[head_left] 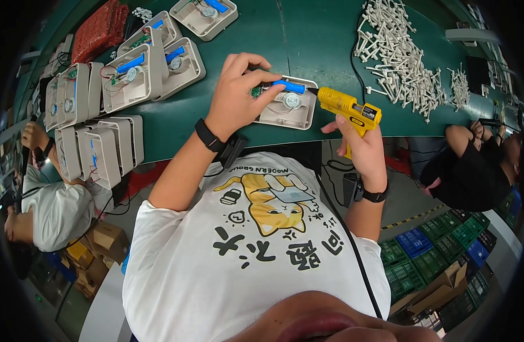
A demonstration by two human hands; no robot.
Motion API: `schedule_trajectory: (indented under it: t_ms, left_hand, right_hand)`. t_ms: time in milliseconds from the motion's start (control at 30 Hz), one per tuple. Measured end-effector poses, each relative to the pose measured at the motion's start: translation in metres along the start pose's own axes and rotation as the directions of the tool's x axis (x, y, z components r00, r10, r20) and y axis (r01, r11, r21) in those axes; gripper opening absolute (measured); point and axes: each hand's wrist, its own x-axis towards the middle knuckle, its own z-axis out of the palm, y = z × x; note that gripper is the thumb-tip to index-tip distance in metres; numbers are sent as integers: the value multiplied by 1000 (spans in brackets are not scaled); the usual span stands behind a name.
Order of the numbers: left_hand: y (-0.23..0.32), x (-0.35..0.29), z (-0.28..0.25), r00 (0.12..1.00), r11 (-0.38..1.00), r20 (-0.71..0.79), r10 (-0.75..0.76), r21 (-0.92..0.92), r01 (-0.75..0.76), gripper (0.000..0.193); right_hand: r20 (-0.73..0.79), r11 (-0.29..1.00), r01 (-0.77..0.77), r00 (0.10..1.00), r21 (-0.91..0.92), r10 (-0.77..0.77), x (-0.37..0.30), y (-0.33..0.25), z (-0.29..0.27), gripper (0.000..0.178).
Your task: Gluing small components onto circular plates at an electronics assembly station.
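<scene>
A shallow off-white plastic housing lies on the green table in front of me. Inside it are a blue cylindrical battery, a round whitish motor-like part, thin wires and a bit of green circuit board. My left hand reaches over the housing's left end, thumb and fingers closed around the battery's left end. In my right hand is a yellow hot glue gun, gripped by its handle. Its dark nozzle points left at the battery's right end; whether they touch I cannot tell.
Similar housings with batteries and wires are stacked to the left, some near the table edge. White plastic pieces are heaped at the right, beside a black cable. A red bubble-wrap bundle lies far left. People sit on both sides.
</scene>
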Motion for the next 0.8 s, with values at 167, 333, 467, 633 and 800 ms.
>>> schedule_trajectory:
  t_ms: [167, 333, 467, 633, 800]
  left_hand:
    - [1, 6, 5, 945, 897, 106, -310, -295, 328, 22]
    - [-9, 16, -2, 889, 936, 344, -302, -68, 345, 22]
    - [-13, 19, -2, 834, 899, 421, -356, -90, 429, 25]
    - [-10, 12, -3, 885, 945, 368, -285, -49, 324, 23]
    - [-12, 10, -4, 898, 968, 373, -233, -4, 253, 24]
  right_hand:
    - [32, 999, -48, 998, -16, 49, 6, 3, -1, 28]
    - [63, 995, -29, 997, -98, 35, 8, 4, -5, 29]
    - [15, 986, -36, 999, -165, 39, -2, -2, 2, 27]
    - [-43, 993, 24, 999, -119, -29, -9, -2, 7, 26]
    - [-14, 997, -29, 1000, -77, 28, -9, 4, 5, 27]
